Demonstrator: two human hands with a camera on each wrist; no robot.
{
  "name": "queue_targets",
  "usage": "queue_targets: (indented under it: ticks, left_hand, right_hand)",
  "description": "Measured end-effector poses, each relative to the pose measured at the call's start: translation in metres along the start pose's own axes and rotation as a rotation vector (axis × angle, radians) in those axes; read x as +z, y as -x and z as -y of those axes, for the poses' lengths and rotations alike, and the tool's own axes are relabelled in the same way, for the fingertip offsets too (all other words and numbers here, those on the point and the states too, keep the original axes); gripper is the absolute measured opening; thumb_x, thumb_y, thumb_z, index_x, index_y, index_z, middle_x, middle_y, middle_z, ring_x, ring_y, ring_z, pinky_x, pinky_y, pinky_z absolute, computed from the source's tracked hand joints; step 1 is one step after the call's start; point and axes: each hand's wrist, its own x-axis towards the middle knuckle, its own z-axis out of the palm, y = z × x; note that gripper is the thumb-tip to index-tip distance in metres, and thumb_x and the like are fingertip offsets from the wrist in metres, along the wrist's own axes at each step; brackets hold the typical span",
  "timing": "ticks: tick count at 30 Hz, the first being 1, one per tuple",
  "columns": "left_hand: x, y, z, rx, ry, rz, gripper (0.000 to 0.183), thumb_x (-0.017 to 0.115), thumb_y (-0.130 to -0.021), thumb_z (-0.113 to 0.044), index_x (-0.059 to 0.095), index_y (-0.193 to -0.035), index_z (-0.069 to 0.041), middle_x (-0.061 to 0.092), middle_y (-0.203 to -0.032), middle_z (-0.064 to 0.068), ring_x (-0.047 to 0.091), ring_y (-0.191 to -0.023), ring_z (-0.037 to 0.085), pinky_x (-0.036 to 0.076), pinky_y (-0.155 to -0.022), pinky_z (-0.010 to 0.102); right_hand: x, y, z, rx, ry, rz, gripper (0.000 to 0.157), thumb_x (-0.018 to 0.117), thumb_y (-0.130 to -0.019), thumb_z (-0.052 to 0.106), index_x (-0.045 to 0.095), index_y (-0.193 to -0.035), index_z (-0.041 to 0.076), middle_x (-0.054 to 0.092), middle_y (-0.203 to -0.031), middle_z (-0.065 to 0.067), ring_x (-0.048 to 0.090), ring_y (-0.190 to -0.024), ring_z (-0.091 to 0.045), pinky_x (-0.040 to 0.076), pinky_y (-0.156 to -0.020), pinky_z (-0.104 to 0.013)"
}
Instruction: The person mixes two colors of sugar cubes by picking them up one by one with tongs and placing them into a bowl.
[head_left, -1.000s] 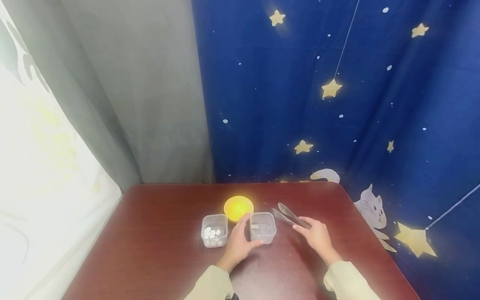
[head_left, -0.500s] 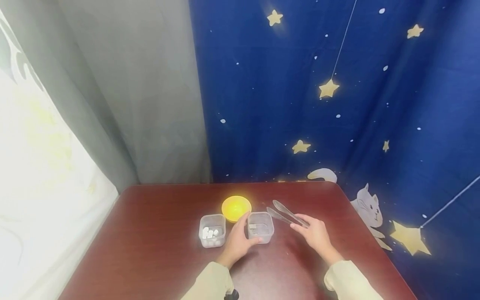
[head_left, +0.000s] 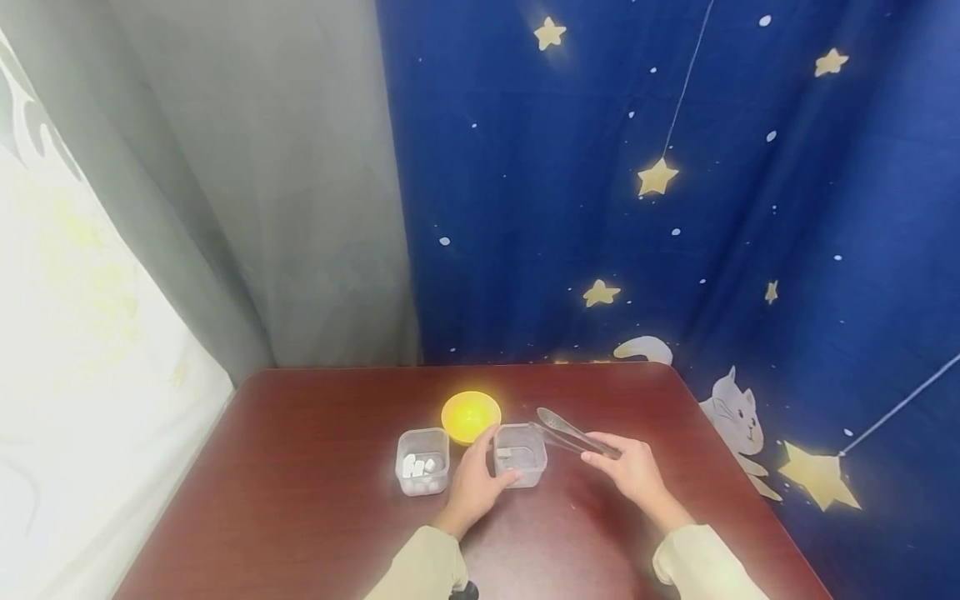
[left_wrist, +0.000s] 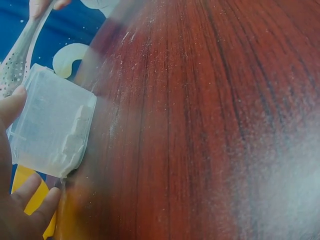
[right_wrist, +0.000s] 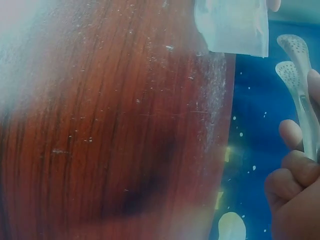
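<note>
My left hand (head_left: 477,486) holds a clear square plastic container (head_left: 529,477), thumb at its near side and fingers along its left side. A few pale pieces (left_wrist: 75,135) show through its wall in the left wrist view. My right hand (head_left: 632,472) grips a pair of clear tongs (head_left: 573,432) with perforated tips (right_wrist: 288,72). The tips stand apart at the container's right rim, one arm reaching over that edge; nothing shows between them. Left of my left hand stands a second clear container (head_left: 403,477) with several white pieces (head_left: 418,468) inside.
A yellow bowl (head_left: 471,417) stands behind the two containers, close to my left fingertips. All of it rests on a dark red wooden table (head_left: 322,467). Beyond the far edge hang a grey curtain (head_left: 300,208) and a blue star-patterned curtain (head_left: 510,208).
My right hand has brought the tongs left, their tips now at the held container's right rim and closer together. My left hand stays at the container. The whole view has shifted slightly.
</note>
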Motion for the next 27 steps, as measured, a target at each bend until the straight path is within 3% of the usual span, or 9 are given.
queue_targets:
  ticks: [6, 10, 18, 27]
  left_hand:
    - [0.002, 0.005, -0.001, 0.009, 0.018, -0.012, 0.082, 0.081, -0.078, -0.033, 0.04, -0.147, -0.018, 0.053, -0.138, 0.004, 0.052, -0.121, 0.024, 0.042, -0.1, 0.049]
    - [0.003, 0.009, -0.003, 0.02, 0.019, -0.016, 0.082, 0.081, -0.077, -0.033, 0.041, -0.147, -0.019, 0.054, -0.137, 0.003, 0.053, -0.119, 0.022, 0.042, -0.098, 0.048]
    - [0.007, 0.013, -0.004, 0.036, 0.041, -0.038, 0.085, 0.083, -0.074, -0.031, 0.041, -0.147, -0.016, 0.048, -0.143, 0.002, 0.05, -0.123, 0.023, 0.04, -0.102, 0.047]
    - [0.005, 0.01, -0.006, 0.001, 0.083, -0.019, 0.09, 0.085, -0.073, -0.03, 0.039, -0.147, -0.008, 0.048, -0.142, 0.01, 0.052, -0.121, 0.028, 0.044, -0.098, 0.048]
  right_hand:
    - [-0.002, -0.002, 0.008, -0.005, -0.055, 0.057, 0.037, 0.085, -0.074, 0.031, 0.076, -0.107, 0.017, 0.073, -0.099, -0.001, 0.068, -0.091, -0.019, 0.055, -0.078, -0.037]
    - [-0.003, -0.002, 0.013, -0.009, -0.085, 0.115, 0.036, 0.085, -0.074, 0.027, 0.076, -0.107, 0.016, 0.073, -0.1, -0.003, 0.068, -0.093, -0.022, 0.055, -0.079, -0.041]
    - [-0.001, -0.006, 0.014, -0.116, 0.021, 0.186, 0.03, 0.084, -0.075, 0.029, 0.077, -0.103, 0.02, 0.073, -0.094, 0.008, 0.067, -0.089, -0.011, 0.055, -0.079, -0.035]
    - [0.012, -0.011, 0.026, -0.167, 0.037, 0.233, 0.026, 0.083, -0.076, 0.026, 0.078, -0.1, 0.016, 0.074, -0.092, 0.003, 0.07, -0.087, -0.016, 0.056, -0.075, -0.036]
